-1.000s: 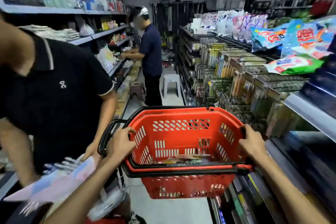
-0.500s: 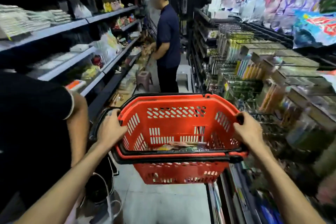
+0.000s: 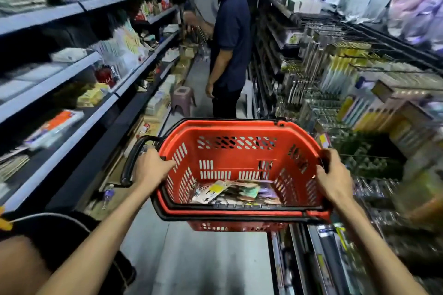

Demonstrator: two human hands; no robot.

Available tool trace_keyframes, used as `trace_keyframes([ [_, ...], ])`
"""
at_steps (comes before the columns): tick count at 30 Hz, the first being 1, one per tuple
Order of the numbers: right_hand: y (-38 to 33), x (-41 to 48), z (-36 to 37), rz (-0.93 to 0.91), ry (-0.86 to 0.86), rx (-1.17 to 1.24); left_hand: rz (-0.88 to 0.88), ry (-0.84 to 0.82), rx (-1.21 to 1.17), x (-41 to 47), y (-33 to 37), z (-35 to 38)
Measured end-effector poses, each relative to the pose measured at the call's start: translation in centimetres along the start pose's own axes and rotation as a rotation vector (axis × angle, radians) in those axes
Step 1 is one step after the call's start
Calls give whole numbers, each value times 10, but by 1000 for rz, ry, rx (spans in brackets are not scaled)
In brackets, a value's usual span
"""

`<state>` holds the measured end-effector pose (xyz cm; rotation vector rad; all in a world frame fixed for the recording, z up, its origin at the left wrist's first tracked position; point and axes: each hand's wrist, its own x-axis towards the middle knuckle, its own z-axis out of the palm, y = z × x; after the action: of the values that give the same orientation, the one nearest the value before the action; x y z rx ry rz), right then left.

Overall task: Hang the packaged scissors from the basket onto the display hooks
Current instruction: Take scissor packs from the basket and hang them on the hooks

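Both grips were clamped on the red basket [image 3: 239,127]. The left grip [image 3: 153,170] curled over the left rim just inside the black handle [image 3: 134,158], which hung folded outward, and the right grip [image 3: 335,179] wrapped over the right rim. Holding it by its two sides rather than by the handle probably kept it level with the open top facing up, so the contents could be seen.

The packaged scissors [image 3: 235,193] lay flat in a loose pile on the basket's bottom, toward the near wall. None was in a hand or on a hook. The basket hung above the aisle floor [image 3: 191,258], beside the racks on the right. There, display hooks [image 3: 374,69] carried rows of hung packs, too blurred to tell which row took scissors.

Ahead, a person in a navy shirt [image 3: 230,31] stood facing the left shelves [image 3: 72,72], near a small stool [image 3: 182,100], so the way forward was narrow. The task looked to be at its start: one grip would have to come free before a pack could be lifted.
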<state>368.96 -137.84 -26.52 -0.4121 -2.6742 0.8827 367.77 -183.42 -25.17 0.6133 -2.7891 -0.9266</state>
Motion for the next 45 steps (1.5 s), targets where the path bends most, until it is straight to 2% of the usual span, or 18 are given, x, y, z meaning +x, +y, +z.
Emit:
trace_keyframes([
  [11, 13, 189, 105, 81, -58, -31, 21, -36, 93, 190, 51, 95],
  [19, 10, 332, 162, 98, -82, -132, -24, -77, 94, 317, 97, 154],
  [31, -11, 525, 247, 54, -169, -234, -99, -97, -8, 469, 145, 243],
  [39, -35, 652, 302, 126, -220, -293, -110, -119, 2, 581, 186, 293],
  [45, -29, 717, 335, 157, -234, -260, -145, -128, -8, 625, 213, 320],
])
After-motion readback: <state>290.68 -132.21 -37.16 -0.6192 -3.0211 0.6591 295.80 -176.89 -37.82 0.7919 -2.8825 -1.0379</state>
